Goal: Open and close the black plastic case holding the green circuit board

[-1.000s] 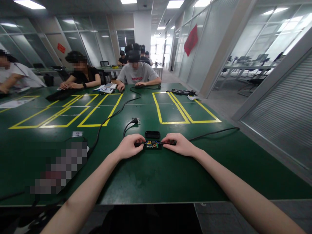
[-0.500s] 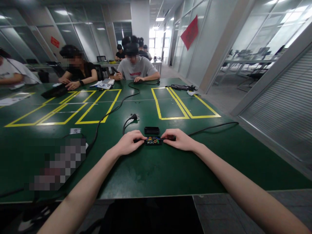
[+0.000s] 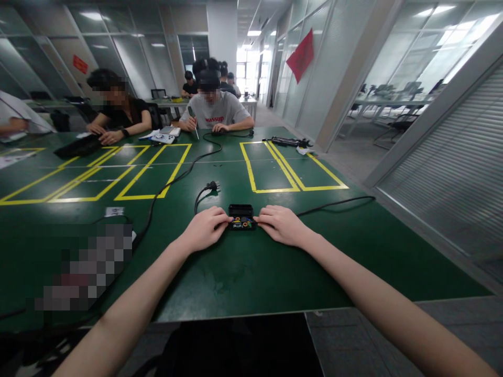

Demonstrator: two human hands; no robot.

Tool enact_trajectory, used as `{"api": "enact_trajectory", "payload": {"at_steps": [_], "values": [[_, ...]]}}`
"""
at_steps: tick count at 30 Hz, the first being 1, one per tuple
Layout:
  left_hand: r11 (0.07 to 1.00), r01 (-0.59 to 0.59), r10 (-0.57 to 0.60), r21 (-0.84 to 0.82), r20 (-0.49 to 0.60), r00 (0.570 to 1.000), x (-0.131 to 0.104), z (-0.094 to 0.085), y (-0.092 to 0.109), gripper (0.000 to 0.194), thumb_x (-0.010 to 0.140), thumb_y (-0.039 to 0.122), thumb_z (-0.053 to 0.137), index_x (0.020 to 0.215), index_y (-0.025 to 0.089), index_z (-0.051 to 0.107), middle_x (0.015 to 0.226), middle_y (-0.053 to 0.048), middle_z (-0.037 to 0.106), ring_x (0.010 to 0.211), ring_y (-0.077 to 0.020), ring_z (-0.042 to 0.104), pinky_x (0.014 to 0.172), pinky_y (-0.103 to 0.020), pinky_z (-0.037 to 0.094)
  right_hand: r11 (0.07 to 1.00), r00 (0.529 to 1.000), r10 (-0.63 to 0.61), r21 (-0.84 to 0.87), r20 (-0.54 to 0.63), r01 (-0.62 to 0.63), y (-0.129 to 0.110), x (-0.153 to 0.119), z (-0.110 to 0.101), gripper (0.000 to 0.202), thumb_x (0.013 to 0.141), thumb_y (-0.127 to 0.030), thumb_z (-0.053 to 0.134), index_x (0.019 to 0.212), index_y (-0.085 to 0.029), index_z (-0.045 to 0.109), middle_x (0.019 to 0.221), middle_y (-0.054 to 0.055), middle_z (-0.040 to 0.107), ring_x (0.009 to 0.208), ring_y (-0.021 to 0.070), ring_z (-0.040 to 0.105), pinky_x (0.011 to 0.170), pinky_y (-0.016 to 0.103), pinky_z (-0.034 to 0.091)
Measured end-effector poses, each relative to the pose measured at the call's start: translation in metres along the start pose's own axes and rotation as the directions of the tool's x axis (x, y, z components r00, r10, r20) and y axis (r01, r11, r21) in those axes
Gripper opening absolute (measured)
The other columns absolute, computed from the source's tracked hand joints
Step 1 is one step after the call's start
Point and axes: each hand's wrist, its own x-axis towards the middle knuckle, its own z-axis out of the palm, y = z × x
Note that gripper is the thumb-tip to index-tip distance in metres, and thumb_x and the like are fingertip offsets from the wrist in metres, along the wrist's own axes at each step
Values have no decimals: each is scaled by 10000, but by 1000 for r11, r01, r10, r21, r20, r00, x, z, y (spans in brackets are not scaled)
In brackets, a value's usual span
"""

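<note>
A power adapter (image 3: 242, 227) lies opened in front of me, its black lower shell showing a circuit board with yellow-orange ring coils and blue wires. Right behind it sits the black shell cover (image 3: 241, 209), hollow side up. My left hand (image 3: 206, 229) is closed at the adapter's left end, thumb and fingertips pinching where the plug cord joins. At the opposite end my right hand (image 3: 282, 225) is closed too, fingertips pressed to the adapter's right edge. Exactly what lies under the fingertips is hidden. The black plug (image 3: 212, 186) rests beyond my left hand.
A black cord (image 3: 338, 206) runs off to the right. Left stands a blurred-out object (image 3: 88, 269) near a number tag (image 3: 114, 211). Yellow tape rectangles (image 3: 275, 190) mark the green table (image 3: 251, 283). Across it, a person (image 3: 214, 112) holds a screwdriver (image 3: 193, 119).
The adapter now sits closer to its cover, and my right fingers lie flatter over its end. My view has shifted slightly right. The person opposite has tilted the screwdriver tip-down.
</note>
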Motion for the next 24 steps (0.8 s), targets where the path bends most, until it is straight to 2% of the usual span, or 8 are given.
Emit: {"api": "enact_trajectory", "payload": {"at_steps": [3,6,7,9,13,18,20,24], "values": [[998,53,-55,-29,-79,995,2,0,-1,207,937,235,579,1007,217,773,978,-74,731,944,-230,653,903,-370,513,981,981,146,148,-129,-127,3,3,8,217,989,-285,566,964,-223,772,953,85,730,896,232,653,839,377,506],[974,226,-219,10,-217,951,7,5,-2,204,929,272,604,1014,208,778,991,-88,739,1007,-265,643,961,-420,488,939,927,315,207,-206,-273,9,9,18,231,977,-313,590,1070,-218,779,1015,103,737,970,259,647,891,422,510],[958,288,-279,0,-238,930,9,7,-3,215,929,279,608,1031,199,779,1031,-101,738,1037,-280,639,967,-433,486,929,914,349,206,-205,-309,11,11,21,242,968,-312,603,1100,-208,777,1045,116,735,1001,272,640,905,440,508],[931,360,-366,-66,-193,911,12,12,-6,216,923,299,624,1011,195,792,1015,-102,734,1038,-294,648,946,-436,500,914,905,384,215,-181,-345,13,15,26,237,948,-303,630,1092,-196,785,1086,130,728,1039,285,626,928,463,503],[900,382,-414,-211,-140,899,16,18,-9,216,909,291,632,994,194,804,965,-78,758,962,-259,684,888,-385,529,858,892,430,373,-141,-354,12,20,31,159,911,-284,667,938,-196,797,1044,100,741,988,242,652,919,416,515],[794,417,-509,-442,-110,854,17,19,-7,189,852,278,691,954,163,799,897,-67,797,824,-223,731,787,-332,559,701,825,557,586,-93,-407,10,21,29,170,829,-325,725,896,-179,781,810,48,753,729,188,652,712,333,525],[771,407,-521,-489,-116,846,17,18,-5,173,838,273,698,922,160,799,878,-64,802,800,-218,735,764,-323,561,653,808,581,647,-94,-394,11,21,29,180,810,-344,724,862,-178,769,755,37,742,687,183,644,669,321,520],[764,382,-521,-520,-147,841,17,18,-3,178,824,297,707,898,164,799,842,-58,799,765,-211,724,713,-310,549,593,787,606,728,-120,-345,10,22,29,171,778,-352,720,806,-184,734,773,42,748,701,188,671,685,329,550]]}}
